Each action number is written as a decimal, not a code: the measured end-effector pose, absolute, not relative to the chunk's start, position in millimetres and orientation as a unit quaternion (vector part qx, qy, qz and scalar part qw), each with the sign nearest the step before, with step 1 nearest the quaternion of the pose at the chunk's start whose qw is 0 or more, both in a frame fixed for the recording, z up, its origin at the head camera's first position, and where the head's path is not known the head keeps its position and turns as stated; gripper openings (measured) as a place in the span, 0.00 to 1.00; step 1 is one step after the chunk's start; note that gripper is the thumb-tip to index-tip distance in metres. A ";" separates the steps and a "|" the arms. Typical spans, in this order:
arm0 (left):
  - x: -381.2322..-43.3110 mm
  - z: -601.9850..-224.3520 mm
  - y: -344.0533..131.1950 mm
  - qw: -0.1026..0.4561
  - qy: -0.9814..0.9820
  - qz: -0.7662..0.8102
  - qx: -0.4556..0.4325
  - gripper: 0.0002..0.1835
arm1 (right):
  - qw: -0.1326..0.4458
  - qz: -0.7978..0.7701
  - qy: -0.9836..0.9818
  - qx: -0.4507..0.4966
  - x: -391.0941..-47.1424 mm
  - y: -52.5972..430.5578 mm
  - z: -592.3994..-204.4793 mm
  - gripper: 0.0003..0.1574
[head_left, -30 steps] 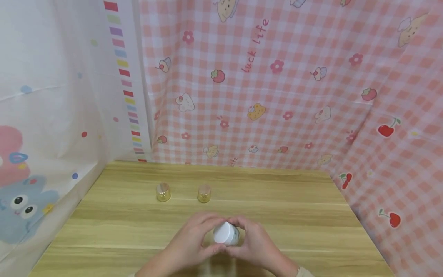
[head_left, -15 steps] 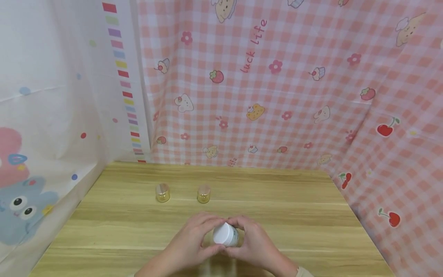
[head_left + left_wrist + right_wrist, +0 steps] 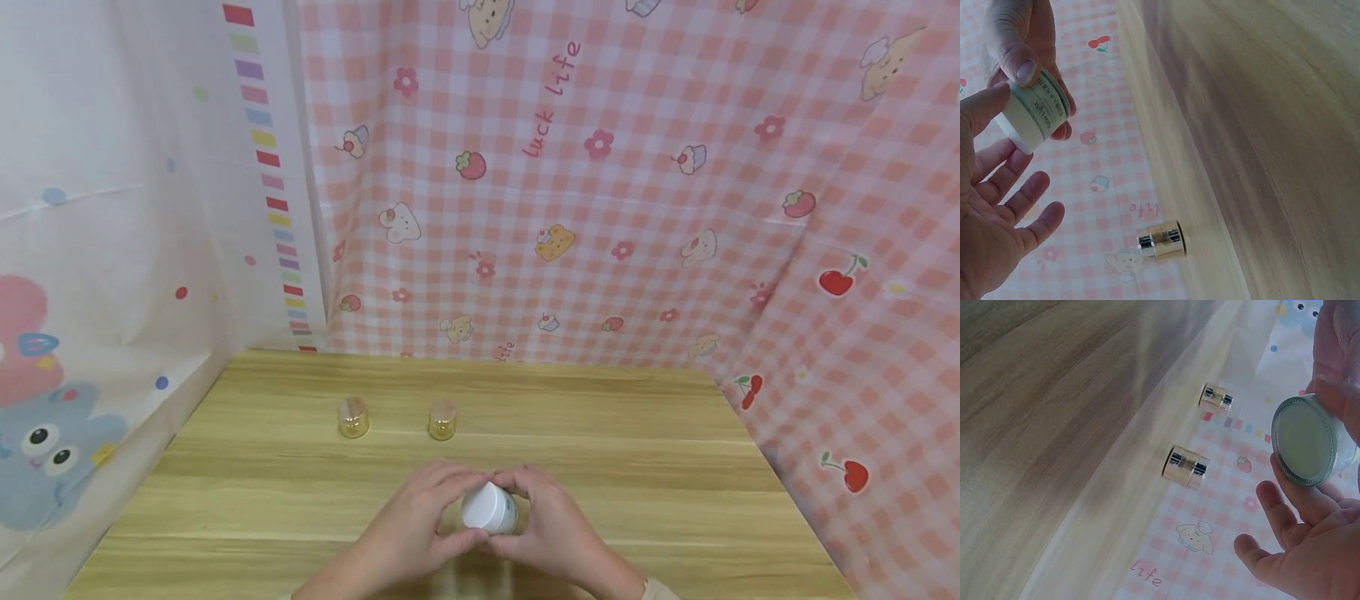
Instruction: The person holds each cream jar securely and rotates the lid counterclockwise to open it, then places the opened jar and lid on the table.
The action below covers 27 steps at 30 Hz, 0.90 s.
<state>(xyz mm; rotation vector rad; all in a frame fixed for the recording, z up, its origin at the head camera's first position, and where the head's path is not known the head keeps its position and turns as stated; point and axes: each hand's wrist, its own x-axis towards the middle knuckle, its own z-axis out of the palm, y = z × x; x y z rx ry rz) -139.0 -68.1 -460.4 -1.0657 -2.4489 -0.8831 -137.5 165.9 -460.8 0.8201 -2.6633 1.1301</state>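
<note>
Both hands hold a small white cream jar (image 3: 489, 508), tilted with its white lid toward the left. My left hand (image 3: 408, 521) pinches the lid end between thumb and fingers; in the left wrist view its outer fingers spread away from the jar (image 3: 1044, 103). On the other end, my right hand (image 3: 555, 529) grips the jar's body near its base with thumb and fingers. Green bands and dark print on the label show in the left wrist view. In the right wrist view the round pale-green base (image 3: 1304, 442) faces the camera, beside the right hand's loosely spread lower fingers (image 3: 1250, 550).
Two shiny gold cylindrical containers stand on the wood-grain table (image 3: 615, 433) beyond the hands: a left one (image 3: 353, 417) and a right one (image 3: 442, 420). A pink checked cloth (image 3: 525, 208) hangs behind the table, and a white patterned sheet (image 3: 150, 250) hangs at the left.
</note>
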 end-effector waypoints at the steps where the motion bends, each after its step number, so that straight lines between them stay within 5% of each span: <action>1: -138.9 -460.7 -68.1 0.164 -0.859 -0.310 -0.373 0.31 | 0.069 0.374 -0.884 0.272 -137.5 166.0 -460.9 0.33; 27: -137.2 -459.2 -70.1 0.132 -0.863 -0.339 -0.351 0.31 | 0.081 0.366 -0.891 0.255 -135.7 164.6 -461.6 0.34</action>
